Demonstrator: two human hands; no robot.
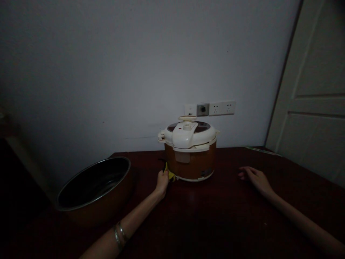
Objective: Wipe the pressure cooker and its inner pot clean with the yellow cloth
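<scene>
An orange-brown pressure cooker [190,163] with a cream lid stands on the dark wooden table [205,216] near the wall. My left hand [162,181] is closed on a small yellow cloth [170,175] held against the cooker's lower left side. My right hand [255,177] rests on the table to the right of the cooker, fingers stretched out flat, holding nothing. Bracelets circle my left wrist.
A large metal basin [94,187] with a dark inside sits at the table's left. Wall sockets [210,108] are mounted behind the cooker. A pale door [312,108] stands at the right. The room is dim.
</scene>
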